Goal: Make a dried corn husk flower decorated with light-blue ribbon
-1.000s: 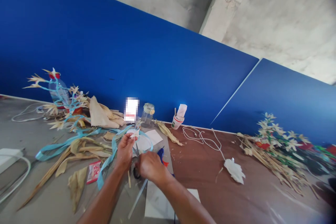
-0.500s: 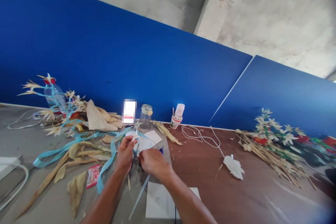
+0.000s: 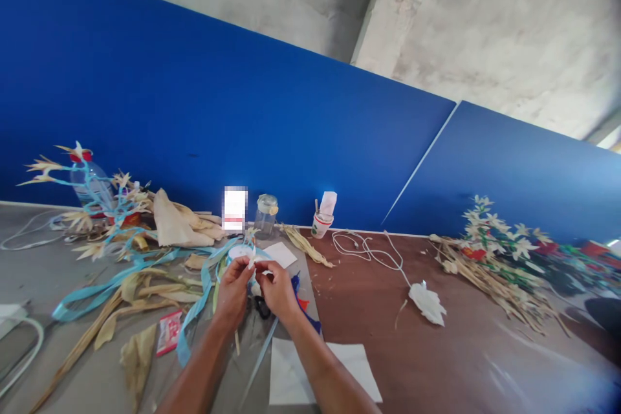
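My left hand [image 3: 233,291] pinches a small pale husk flower [image 3: 253,255] upright between thumb and fingertips. Right beside it, my right hand [image 3: 276,290] is closed in a pinch, its fingertips almost touching the left ones; whatever lies between them is too small to make out. Behind the hands sits a white round item [image 3: 240,250], partly covered. Light blue ribbon [image 3: 196,310] winds over the table left of my left wrist. Under my hands lie black scissor-like handles [image 3: 262,307], and a dark blue item [image 3: 310,318] shows by my right wrist.
Dry corn husks [image 3: 145,291] and a red packet [image 3: 169,332] lie left. A glass jar [image 3: 266,213] and paper cup [image 3: 321,225] stand near the blue partition [image 3: 242,110]. White paper [image 3: 291,375] lies in front; a cable [image 3: 369,249] and a flower bunch [image 3: 499,233] are right.
My right hand has risen from lower down to meet my left fingertips, uncovering the black handles and more of the blue item. The view has shifted slightly.
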A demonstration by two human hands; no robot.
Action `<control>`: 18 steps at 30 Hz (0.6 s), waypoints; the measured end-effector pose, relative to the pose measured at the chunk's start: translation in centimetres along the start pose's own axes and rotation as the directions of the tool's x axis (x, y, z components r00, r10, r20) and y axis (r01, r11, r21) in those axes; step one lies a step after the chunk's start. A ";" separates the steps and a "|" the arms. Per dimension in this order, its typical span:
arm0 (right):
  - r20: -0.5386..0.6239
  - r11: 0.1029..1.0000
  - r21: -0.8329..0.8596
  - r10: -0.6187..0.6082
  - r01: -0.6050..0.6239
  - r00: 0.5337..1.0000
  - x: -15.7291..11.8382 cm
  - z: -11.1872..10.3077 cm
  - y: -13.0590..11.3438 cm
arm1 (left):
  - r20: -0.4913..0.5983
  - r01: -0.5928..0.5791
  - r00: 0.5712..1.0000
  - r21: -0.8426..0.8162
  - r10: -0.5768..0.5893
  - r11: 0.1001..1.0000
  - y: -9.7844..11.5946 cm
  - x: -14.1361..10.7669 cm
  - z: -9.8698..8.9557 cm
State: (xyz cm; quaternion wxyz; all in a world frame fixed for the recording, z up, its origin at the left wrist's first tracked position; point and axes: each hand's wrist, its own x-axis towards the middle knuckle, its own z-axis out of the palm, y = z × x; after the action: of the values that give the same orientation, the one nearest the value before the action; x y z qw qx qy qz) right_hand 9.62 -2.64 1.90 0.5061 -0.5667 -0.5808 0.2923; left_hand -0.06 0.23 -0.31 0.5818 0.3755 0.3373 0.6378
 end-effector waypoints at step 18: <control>-0.177 0.888 0.446 0.211 -0.113 0.961 1.7 -1.8 1.9 | -0.038 0.152 0.986 -0.189 -0.162 0.970 0.2 0.1 0.3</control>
State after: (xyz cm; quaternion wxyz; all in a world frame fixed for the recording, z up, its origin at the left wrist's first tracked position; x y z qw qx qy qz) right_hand 12.25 -1.10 1.23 0.6539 -0.5161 -0.3921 0.3903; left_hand 0.12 0.33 0.03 0.6537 0.2745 0.3206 0.6281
